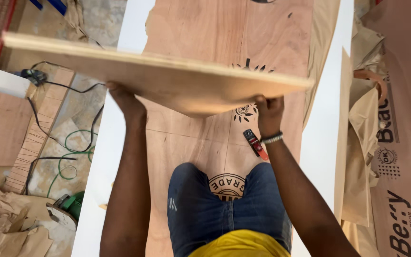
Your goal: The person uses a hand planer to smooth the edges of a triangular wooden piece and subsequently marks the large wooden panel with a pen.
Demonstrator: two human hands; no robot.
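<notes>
Head view looks down on both hands gripping a pale plywood board [167,76] that is lifted clear of the surface and held nearly edge-on, its long edge running from upper left to right. Left hand [125,100] is closed on the board's near edge with the fingers curled under it; right hand [268,112], with a beaded bracelet [272,138] on the wrist, is clenched on the same edge near the board's right end.

Below the board lies a large reddish-brown plywood sheet [224,28] resting on a white panel [96,181]. It carries dark printed marks: a round sunburst stamp [244,112] just beside the right hand, and a circular stamp with arched lettering [226,184] showing between the person's knees in blue jeans [200,209]. A small red and black tool [255,143] lies on the sheet, near the right wrist.

To the right, brown wrapping paper [396,143] with large dark lettering and a round seal mark hangs in folds. On the left floor are a green cable [65,162], black cables [44,123], a green power tool [70,205] and crumpled brown paper [5,223].
</notes>
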